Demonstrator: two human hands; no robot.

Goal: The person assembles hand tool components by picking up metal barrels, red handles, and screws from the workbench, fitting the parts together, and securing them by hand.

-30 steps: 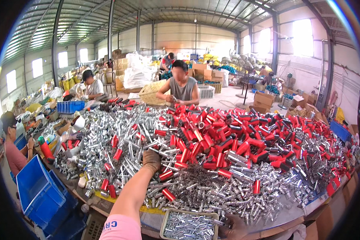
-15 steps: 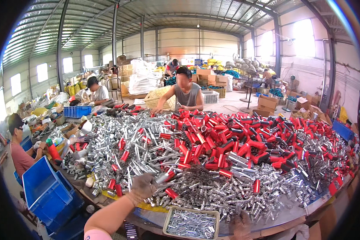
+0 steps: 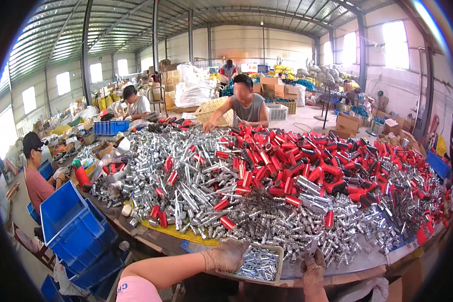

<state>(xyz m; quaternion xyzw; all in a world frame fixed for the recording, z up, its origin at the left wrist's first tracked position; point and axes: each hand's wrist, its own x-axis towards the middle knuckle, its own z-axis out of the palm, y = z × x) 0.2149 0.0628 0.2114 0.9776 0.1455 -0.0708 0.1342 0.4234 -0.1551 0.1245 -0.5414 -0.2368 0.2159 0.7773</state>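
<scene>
My gloved left hand (image 3: 227, 255) is over the left side of a shallow tray (image 3: 280, 261) at the table's near edge. Its fingers are curled in, and whatever they hold is hidden. Short silver metal pins (image 3: 259, 262) fill the tray. To the right of the tray, my gloved right hand (image 3: 313, 272) grips a small silver metal part (image 3: 313, 246), which points upward from the fingers. Just beyond both hands spreads a big heap of loose silver metal parts (image 3: 307, 236), with dark springs (image 3: 259, 209) among them.
Red tool handles (image 3: 332, 173) cover the heap's far right. Blue crates (image 3: 73, 221) stand stacked at left, near a seated person (image 3: 38, 176). Across the table another person (image 3: 249, 108) reaches into the heap. A yellow sheet (image 3: 181, 234) lies under the heap's near edge.
My left hand has come from the heap's near left, beside a silver tube, toward me onto the tray. My right hand has risen into clearer view, with a metal part showing. The view has shifted.
</scene>
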